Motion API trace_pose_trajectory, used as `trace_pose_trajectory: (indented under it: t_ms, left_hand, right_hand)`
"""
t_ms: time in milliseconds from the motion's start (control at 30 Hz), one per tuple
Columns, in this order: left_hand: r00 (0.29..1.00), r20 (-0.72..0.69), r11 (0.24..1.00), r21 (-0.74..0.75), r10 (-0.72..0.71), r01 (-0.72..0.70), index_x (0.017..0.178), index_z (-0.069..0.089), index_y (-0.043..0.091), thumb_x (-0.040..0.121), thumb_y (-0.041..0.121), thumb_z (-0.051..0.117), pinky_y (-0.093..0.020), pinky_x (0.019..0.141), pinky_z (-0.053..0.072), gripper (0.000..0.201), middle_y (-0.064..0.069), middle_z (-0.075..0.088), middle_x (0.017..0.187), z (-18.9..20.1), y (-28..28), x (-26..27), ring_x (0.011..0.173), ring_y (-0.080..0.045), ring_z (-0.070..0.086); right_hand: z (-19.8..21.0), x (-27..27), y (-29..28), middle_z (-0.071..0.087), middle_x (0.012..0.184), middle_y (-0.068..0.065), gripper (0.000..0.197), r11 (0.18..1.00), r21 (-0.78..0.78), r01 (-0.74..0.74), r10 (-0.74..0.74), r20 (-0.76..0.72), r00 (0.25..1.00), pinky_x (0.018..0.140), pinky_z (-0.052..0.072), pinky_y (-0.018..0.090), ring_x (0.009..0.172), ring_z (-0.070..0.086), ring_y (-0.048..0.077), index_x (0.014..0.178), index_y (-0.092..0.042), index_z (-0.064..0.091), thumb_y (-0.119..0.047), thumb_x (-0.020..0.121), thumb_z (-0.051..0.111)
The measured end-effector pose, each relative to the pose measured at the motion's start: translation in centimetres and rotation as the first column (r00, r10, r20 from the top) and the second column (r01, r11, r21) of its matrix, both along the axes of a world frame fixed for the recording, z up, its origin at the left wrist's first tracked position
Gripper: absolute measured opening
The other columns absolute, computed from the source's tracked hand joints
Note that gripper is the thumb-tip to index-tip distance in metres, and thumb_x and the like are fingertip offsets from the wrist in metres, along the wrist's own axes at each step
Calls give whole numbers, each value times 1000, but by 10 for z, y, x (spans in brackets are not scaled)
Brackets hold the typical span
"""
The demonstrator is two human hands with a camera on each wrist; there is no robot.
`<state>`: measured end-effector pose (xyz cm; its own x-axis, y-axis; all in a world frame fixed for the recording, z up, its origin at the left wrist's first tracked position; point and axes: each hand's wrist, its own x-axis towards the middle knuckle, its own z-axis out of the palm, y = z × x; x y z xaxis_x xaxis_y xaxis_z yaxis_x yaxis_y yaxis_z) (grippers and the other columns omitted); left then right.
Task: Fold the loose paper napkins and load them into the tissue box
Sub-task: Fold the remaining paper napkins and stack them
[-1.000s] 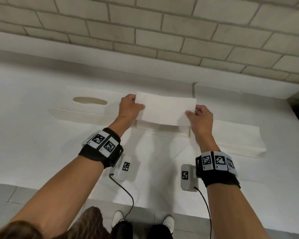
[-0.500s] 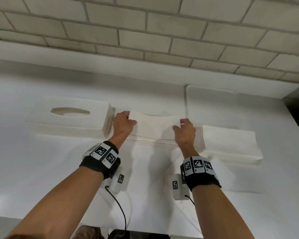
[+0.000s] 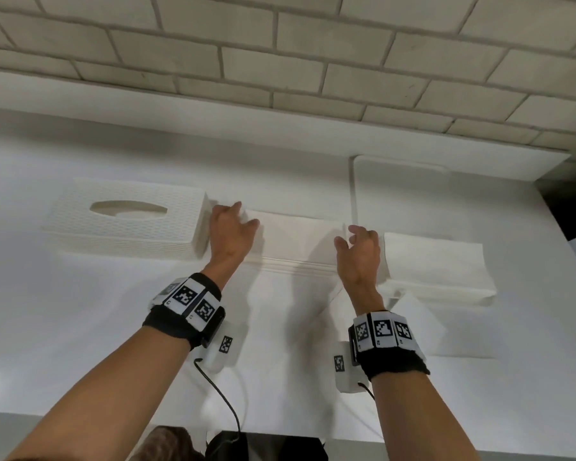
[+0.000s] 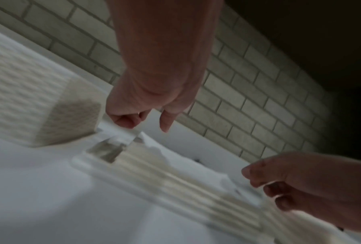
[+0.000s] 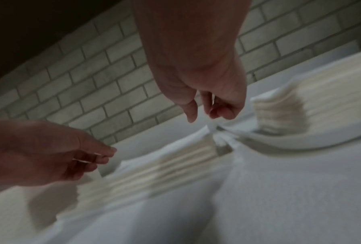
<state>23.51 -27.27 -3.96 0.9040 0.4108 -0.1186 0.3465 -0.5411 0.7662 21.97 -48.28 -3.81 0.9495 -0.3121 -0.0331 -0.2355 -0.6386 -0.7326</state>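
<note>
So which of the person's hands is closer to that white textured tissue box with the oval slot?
Left. The left hand is right beside the white textured tissue box's end; the right hand is across the napkin stack.

White folded napkins [image 3: 296, 241] stacked flat, seemingly touching the textured tissue box [image 3: 127, 224].

Head view bright; wrist views dim, motion-blurred, dark-cornered

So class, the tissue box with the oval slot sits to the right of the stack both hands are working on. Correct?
Not quite. The head view shows the tissue box to the left of that stack, beside the left hand; another napkin pile sits right of the right hand.
</note>
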Motion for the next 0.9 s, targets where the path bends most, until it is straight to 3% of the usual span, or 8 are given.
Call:
trace_pose_trajectory:
  t_ms: [133,233,300,400,500,700,800,900]
  left_hand:
    - [993,116,974,-227,33,-6,128,61,11,89,18,65,-22,86,41,40,-5,54,117,23,-4,-21,98,-17,55]
    - [993,121,911,-409,-7,56,114,68,16,87,15,66,-24,89,44,27,0,61,107,31,-12,-41,101,-16,57]
    - [994,97,884,-459,-56,94,111,70,15,88,13,65,-21,83,44,23,1,63,102,30,-20,-56,93,-14,57]
    - [992,73,857,-500,-104,126,107,70,13,89,9,64,-13,70,42,20,5,64,95,21,-31,-72,82,-8,56]
    - [989,74,847,-512,-125,145,102,72,13,89,8,64,-10,67,41,16,8,65,91,14,-40,-85,76,-4,55]
    - [990,38,861,-491,-133,134,94,72,21,88,11,65,-16,73,44,13,2,68,103,-1,-50,-107,88,-14,62]
    - [989,7,863,-488,-145,130,98,73,17,88,14,66,-16,74,44,13,-1,68,109,-5,-52,-115,97,-17,64]
    - [988,8,854,-502,-154,137,101,73,17,89,22,66,-16,72,43,15,0,67,112,-3,-54,-122,95,-12,62]
  right_hand:
    - [18,-38,-21,67,94,7,21,991,90,-97,103,-57,993,75,50,26,85,61,19,107,-6,68,-12,87,67]
    - [17,-75,-32,64,96,3,27,952,87,-294,306,-221,926,67,43,15,88,60,16,105,-11,68,-11,80,75]
    - [12,-96,-35,57,102,0,46,906,37,-422,406,-360,840,77,46,20,96,55,15,115,-12,63,-12,73,82]
    - [2,-115,-33,54,113,0,65,816,-158,-556,427,-485,763,92,45,36,110,47,20,126,-18,55,-18,68,85]
    - [-3,-121,-29,57,115,-1,60,747,-293,-596,421,-485,766,95,37,36,114,45,22,124,-21,54,-23,71,82]
    - [-3,-119,-27,59,108,-2,35,734,-281,-618,446,-487,751,93,32,37,112,45,22,106,-20,59,-18,76,77]
    - [-4,-120,-28,57,106,-4,42,781,-204,-590,447,-477,757,96,28,37,110,51,18,111,-25,53,-16,77,76]
    - [4,-113,-31,54,97,-7,31,769,-180,-614,483,-465,742,94,33,37,103,55,17,110,-20,62,-19,81,71]
